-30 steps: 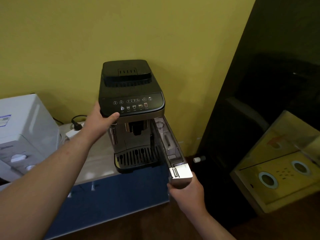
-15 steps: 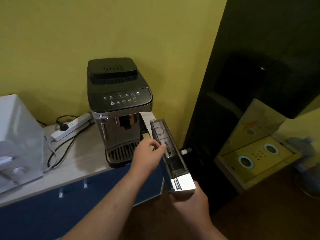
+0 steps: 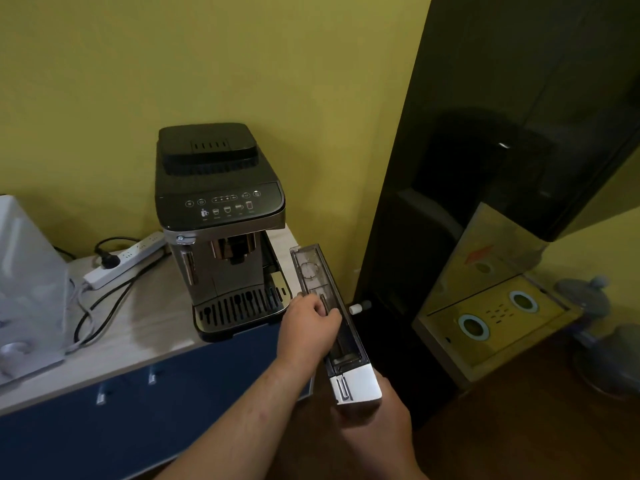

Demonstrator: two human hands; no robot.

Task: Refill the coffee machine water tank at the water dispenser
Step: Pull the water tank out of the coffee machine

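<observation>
A black and silver coffee machine stands on a pale counter. Its long, clear water tank with a white front end is out of the machine and sits to its right, off the counter's edge. My right hand grips the tank's white front end from below. My left hand rests on the tank's top lid near the middle, fingers curled on it. A tall black water dispenser stands to the right.
A white power strip with black cables lies left of the machine. A white appliance fills the counter's left end. Blue cabinet fronts are below. The dispenser's yellow drip tray is lower right, with a blue bottle beyond.
The tank has come fully out of the machine. My left hand left the machine's top and moved onto the tank's lid. The view has shifted right toward the dispenser.
</observation>
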